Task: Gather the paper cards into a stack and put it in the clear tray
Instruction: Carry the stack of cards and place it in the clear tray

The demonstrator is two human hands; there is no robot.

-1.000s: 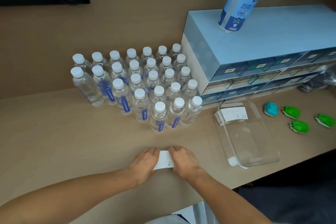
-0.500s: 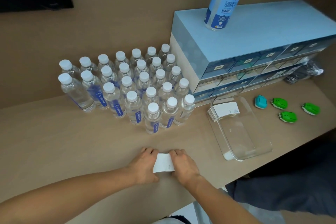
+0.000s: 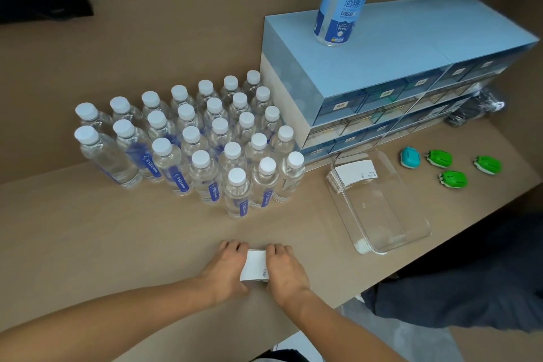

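We see the white paper card stack (image 3: 255,266) on the tan table (image 3: 117,232), pressed between our left hand (image 3: 224,269) and right hand (image 3: 284,269), both grips narrow against its sides. More cards lie in the clear plastic tray (image 3: 390,232). The tall blue-labelled bottle (image 3: 342,0) reads "酒精".

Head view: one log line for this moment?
left hand + right hand | squaring white paper card stack | clear plastic tray: holds earlier cards
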